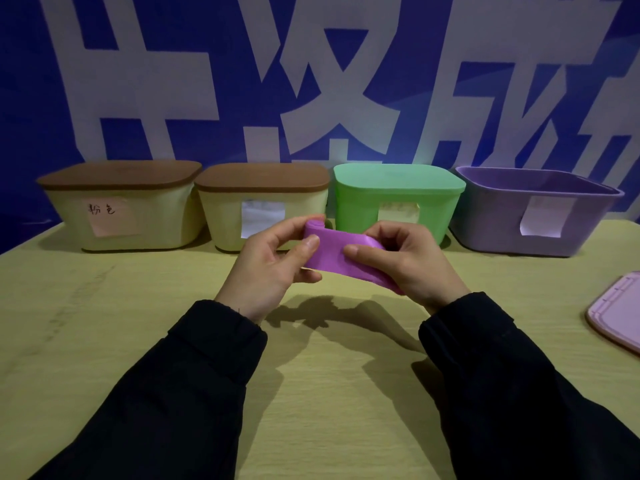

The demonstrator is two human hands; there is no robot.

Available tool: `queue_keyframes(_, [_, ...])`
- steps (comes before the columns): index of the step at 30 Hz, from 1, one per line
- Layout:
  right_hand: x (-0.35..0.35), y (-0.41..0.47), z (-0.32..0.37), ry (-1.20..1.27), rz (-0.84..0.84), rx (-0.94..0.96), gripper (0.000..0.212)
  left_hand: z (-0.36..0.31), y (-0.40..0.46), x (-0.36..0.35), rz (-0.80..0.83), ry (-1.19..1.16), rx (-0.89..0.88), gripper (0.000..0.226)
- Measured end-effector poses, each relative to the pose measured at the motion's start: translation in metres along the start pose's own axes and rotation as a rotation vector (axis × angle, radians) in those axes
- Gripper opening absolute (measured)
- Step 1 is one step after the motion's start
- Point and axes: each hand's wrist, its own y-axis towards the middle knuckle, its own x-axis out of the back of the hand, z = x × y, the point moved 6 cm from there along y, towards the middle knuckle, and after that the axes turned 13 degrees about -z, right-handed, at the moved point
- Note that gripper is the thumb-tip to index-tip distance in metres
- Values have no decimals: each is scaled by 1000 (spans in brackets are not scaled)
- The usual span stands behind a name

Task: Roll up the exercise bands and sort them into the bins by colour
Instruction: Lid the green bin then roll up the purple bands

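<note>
Head view: rolling in progress on one purple band [341, 252], held above the middle of the desk [104, 306]. A small roll has formed at its far-left end; the rest is still flat, trailing toward the right wrist. Left hand [273, 265] pinches the rolled end, right hand [408, 261] grips the flat stretch, the band spanning the two. Along the far edge, the purple bin [502, 233] stands open; its lid [620, 310] lies at the right edge. Judged: rolling to finish, then binning. Other bands not visible.
</note>
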Motion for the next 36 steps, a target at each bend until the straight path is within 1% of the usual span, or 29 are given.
queue_keyframes(2, [1, 0, 0, 3, -33, 0, 29, -1, -2, -4, 18, -38, 24, 30])
queue_keyframes(5, [-2, 0, 0, -3, -26, 6, 35, -3, -1, -5, 9, -58, -20, 17])
queue_keyframes(7, [-2, 0, 0, 19, -24, -1, 38, -4, -1, -3, -13, -17, -52, 26])
queue_keyframes(9, [-2, 0, -1, 39, -13, -5, 33, -3, 0, -2, -26, -40, -27, 26])
queue_keyframes(11, [-2, 1, -1, 66, 2, -13, 20, -1, 0, -2, -17, -60, -14, 20])
queue_keyframes(13, [-2, 1, -2, 77, 5, -19, 15, -1, -1, -3, -16, -56, -24, 22])
queue_keyframes(15, [-3, 1, -2, 66, -5, -18, 16, -1, -2, -4, -12, -70, -23, 25])
queue_keyframes(18, [-5, 0, -1, 62, -6, -16, 15, -4, -3, -5, 1, -78, -54, 16])
queue_keyframes(21, [-5, -1, 0, 84, 2, -14, 17, -7, -3, -4, -17, -31, -63, 34])
queue_keyframes(22, [-5, -1, 0, 93, 4, -11, 18, -7, -2, -3, -29, -40, -51, 35])
queue_keyframes(24, [-6, -2, 2, 90, 6, 16, 19, -5, -2, -3, -23, -49, -48, 27])
queue_keyframes(26, [-7, -2, 4, 91, 23, 43, 21, -3, -4, -6, -2, -49, -35, 26])
queue_keyframes(28, [-9, -3, 3, 133, 27, 18, 22, -2, -4, -8, 11, -45, -32, 30])
queue_keyframes(31, [-8, -3, 2, 175, -1, -32, 28, -5, -3, -7, -8, -45, -65, 24])
queue_keyframes(34, [-7, -2, 1, 184, -6, -41, 30, -7, -2, -2, -52, -5, -61, 38])
queue_keyframes(36, [-7, -1, 0, 219, 10, -47, 25, -6, -1, 0, -73, -38, -35, 36])
